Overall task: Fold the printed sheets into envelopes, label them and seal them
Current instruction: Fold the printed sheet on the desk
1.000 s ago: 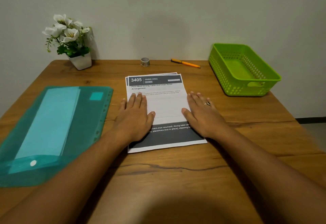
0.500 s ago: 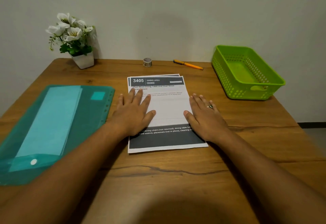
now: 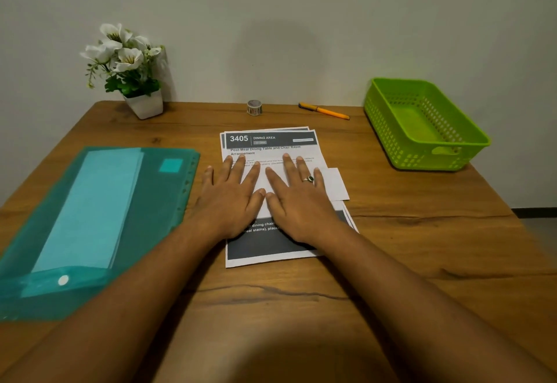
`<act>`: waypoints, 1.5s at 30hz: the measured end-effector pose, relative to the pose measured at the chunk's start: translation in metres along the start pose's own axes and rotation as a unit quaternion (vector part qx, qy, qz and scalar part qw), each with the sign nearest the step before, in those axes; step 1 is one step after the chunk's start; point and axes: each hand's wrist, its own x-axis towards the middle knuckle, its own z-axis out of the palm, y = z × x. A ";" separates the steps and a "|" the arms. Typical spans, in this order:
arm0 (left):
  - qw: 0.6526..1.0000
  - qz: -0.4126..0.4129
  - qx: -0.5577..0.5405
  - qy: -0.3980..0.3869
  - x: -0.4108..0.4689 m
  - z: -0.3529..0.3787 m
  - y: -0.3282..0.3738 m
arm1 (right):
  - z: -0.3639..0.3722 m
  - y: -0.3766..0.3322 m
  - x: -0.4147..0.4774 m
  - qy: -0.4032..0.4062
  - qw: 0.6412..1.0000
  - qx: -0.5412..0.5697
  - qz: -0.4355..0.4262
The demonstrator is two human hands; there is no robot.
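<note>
At table centre, both hands flat on the printed sheets (image 3: 271, 147): left hand (image 3: 232, 199) and right hand (image 3: 297, 199) side by side, thumbs nearly touching, fingers spread wide, palms down, gripping nothing.

Risks, as judgement: the stack holds more than one sheet, and edges peek out at its far and right sides, so pressing or folding now could crease two together or skew the fold. A small white slip (image 3: 334, 183) pokes out just right of the right hand, over the stack's right edge; it could get trapped in a fold or slide off. Palms could drag the top sheet out of line.

Sheets: white paper, dark header band reading "3405 DINING AREA", bold title below, dark block at the near end, lying flat, slightly fanned.

From the stack: teal folder (image 3: 99, 217) left, tape roll (image 3: 254, 107) and orange pen (image 3: 324, 110) beyond, green basket (image 3: 422, 123) far right.
</note>
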 end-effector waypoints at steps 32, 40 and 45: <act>0.993 -0.052 -0.056 -0.084 0.036 -0.062 0.001 | -0.022 0.088 -0.037 -0.021 0.993 -0.002 0.119; 0.929 -0.110 -0.353 -0.004 0.012 -0.045 -0.009 | -0.023 0.087 -0.040 -0.002 0.993 0.006 0.119; 0.841 -0.097 -0.524 0.090 -0.003 -0.049 -0.002 | -0.031 0.088 -0.038 -0.007 0.988 0.082 0.131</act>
